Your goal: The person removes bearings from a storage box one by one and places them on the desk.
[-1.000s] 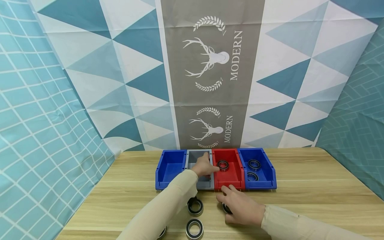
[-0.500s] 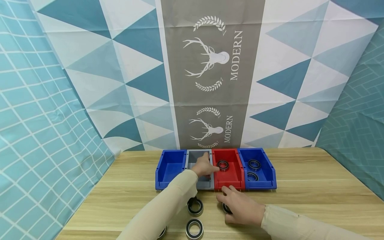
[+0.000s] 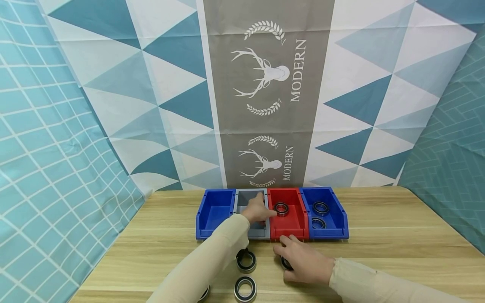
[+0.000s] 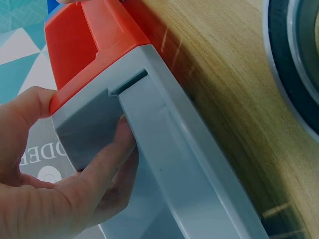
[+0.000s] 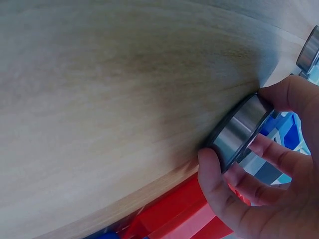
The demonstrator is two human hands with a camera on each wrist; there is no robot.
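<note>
My left hand (image 3: 257,209) reaches to the wall between the grey bin (image 4: 164,129) and the red bin (image 4: 99,45). Its thumb lies at the red side and its fingers dip inside the grey one, pinching the adjoining walls. On the table in front of the red bin, my right hand (image 3: 303,260) grips a ball bearing (image 5: 241,130) by its rim between thumb and fingers; in the head view the hand hides most of it. One bearing (image 3: 281,215) lies inside the red bin.
Blue bins stand at both ends of the row: the left blue bin (image 3: 216,232) and the right blue bin (image 3: 342,231), which holds two bearings. Nearer on the wooden table (image 3: 379,244) lie two bearings, the closer bearing (image 3: 237,289) and one behind it. My left sleeve partly covers another bearing (image 3: 206,294).
</note>
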